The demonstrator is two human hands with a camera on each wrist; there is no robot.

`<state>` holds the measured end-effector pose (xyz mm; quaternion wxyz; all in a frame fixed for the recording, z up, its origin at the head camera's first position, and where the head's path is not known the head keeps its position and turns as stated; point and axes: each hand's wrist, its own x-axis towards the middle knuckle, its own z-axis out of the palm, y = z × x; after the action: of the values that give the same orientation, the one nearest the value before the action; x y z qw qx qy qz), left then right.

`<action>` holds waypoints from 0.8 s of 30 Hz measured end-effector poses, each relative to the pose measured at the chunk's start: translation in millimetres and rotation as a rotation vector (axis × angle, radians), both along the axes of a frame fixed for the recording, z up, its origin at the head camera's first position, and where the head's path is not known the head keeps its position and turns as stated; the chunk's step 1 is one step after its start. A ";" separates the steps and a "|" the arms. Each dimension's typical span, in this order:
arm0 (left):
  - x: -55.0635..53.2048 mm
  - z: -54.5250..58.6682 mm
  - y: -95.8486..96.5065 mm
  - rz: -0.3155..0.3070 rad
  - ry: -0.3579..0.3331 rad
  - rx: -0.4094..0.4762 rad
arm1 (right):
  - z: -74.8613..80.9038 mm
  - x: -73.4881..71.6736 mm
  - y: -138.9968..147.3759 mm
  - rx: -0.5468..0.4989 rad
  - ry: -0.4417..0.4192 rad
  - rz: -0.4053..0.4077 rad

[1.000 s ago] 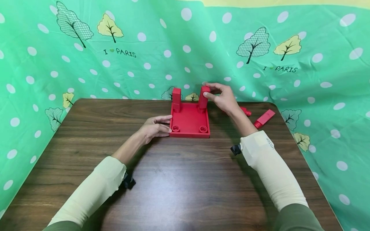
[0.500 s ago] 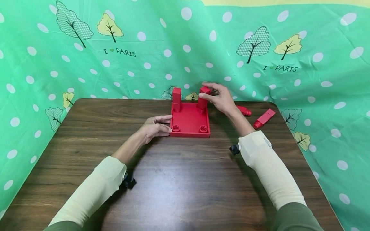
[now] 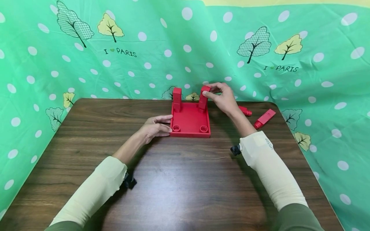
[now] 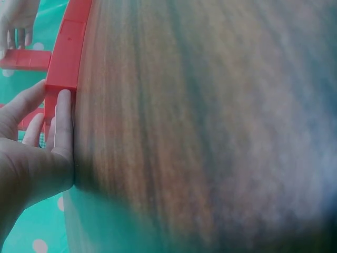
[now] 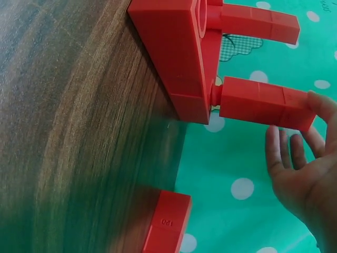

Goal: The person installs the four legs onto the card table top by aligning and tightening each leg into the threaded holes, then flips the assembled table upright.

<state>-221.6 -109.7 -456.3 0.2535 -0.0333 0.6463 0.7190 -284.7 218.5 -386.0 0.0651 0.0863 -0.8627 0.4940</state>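
Observation:
A shallow red square base (image 3: pixel 190 121) with a raised rim lies on the table, two threaded round sockets (image 3: pixel 203 129) at its near corners. At its far left corner stands a square red leg (image 3: pixel 177 98). My right hand (image 3: pixel 226 98) pinches the top of another red leg (image 3: pixel 203 102) between thumb and fingertips at the far right corner. In the right wrist view, a narrow neck shows between this leg (image 5: pixel 263 103) and the base. My left hand (image 3: pixel 152 128) touches the base's left side with extended fingers, seen along its edge in the left wrist view.
Two loose red legs with threaded ends lie to the right: one leg (image 3: pixel 265 118) near the table's right edge, the other leg (image 3: pixel 245 111) partly behind my right forearm. A green printed curtain (image 3: pixel 144 70) hangs right behind the wooden table (image 3: pixel 173 179).
My right thumb slid left across the leg's top and then back right, while the leg turned and leaned slightly. My left hand and the base have stayed in place.

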 end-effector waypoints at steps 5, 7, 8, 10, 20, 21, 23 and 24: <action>0.1 -1.0 -0.1 -0.001 -0.005 -0.001 | -0.5 -0.3 -3.0 -0.050 -0.049 -0.037; 0.2 -1.2 0.1 0.000 -0.007 0.002 | -1.4 -0.9 -4.7 -0.099 -0.078 -0.032; 0.2 -1.5 0.2 -0.001 -0.007 0.003 | -1.9 -1.0 -5.5 -0.115 -0.089 -0.031; 0.1 -1.9 0.6 -0.002 -0.005 0.002 | -3.3 -1.9 -6.6 -0.140 -0.098 -0.020; -0.6 -0.7 0.2 0.004 -0.001 -0.006 | -13.3 -8.0 -8.5 -0.121 0.031 -0.005; -0.7 -0.5 0.2 0.004 -0.001 -0.007 | -13.5 -8.1 -8.7 -0.119 0.036 -0.006; -0.8 -0.1 0.1 0.005 -0.001 -0.010 | -12.5 -7.2 -9.1 -0.114 0.037 -0.003; -0.8 0.0 0.1 0.005 -0.001 -0.011 | -11.5 -6.2 -9.2 -0.110 0.032 -0.001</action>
<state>-222.4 -109.6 -456.3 0.2518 -0.0364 0.6501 0.7160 -290.8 209.2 -397.5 0.0836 0.0901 -0.8331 0.5393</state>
